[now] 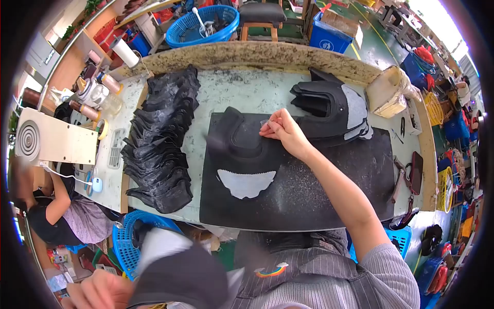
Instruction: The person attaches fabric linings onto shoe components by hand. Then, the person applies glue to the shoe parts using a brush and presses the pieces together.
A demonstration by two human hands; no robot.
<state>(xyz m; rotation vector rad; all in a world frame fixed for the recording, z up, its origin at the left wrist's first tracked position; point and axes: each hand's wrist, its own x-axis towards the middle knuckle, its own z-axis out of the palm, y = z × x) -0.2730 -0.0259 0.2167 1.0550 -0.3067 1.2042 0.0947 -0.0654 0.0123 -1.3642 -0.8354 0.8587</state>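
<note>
My right hand (285, 134) is closed in a pinch at the right side of a black U-shaped shoe upper (241, 136). A small, pale, see-through bit (265, 123) shows at its fingertips. This upper lies on a black mat (319, 190), its grey-white patch (247, 183) toward me. At the lower left, my left hand (100, 291) is blurred, its fingers curled at the edge of another black shoe upper (180, 273) with a whitish part, held off the table near my body. A stack of black uppers (329, 108) with grey patches stands beyond my right hand.
A long row of overlapping black pieces (162, 139) lies to the left. Thread spools (123, 51) and a jar stand farther left, near another person (77, 211). A raised rim (226, 51) borders the table's back. Scissors and a phone lie at right.
</note>
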